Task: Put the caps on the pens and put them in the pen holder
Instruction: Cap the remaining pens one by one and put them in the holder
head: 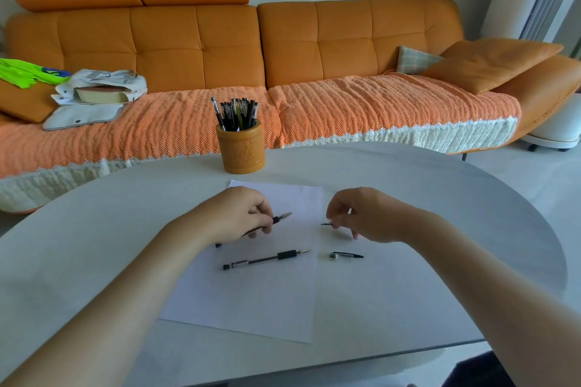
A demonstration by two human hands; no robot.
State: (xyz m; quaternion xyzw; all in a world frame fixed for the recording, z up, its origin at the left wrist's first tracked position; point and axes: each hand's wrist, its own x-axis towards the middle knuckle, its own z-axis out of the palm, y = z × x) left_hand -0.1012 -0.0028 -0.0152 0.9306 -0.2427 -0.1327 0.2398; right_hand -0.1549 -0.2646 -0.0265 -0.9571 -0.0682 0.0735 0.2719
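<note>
My left hand grips an uncapped black pen just above the white paper, its silver tip pointing right. My right hand pinches a small pen cap a short way to the right of that tip. A second uncapped pen lies on the paper nearer to me. Its loose clear cap lies on the table to its right. The brown pen holder stands at the table's far edge and contains several capped pens.
The white oval table ends close behind the pen holder. Beyond it is an orange sofa with a white bag and cushions on it. The paper covers the table's middle.
</note>
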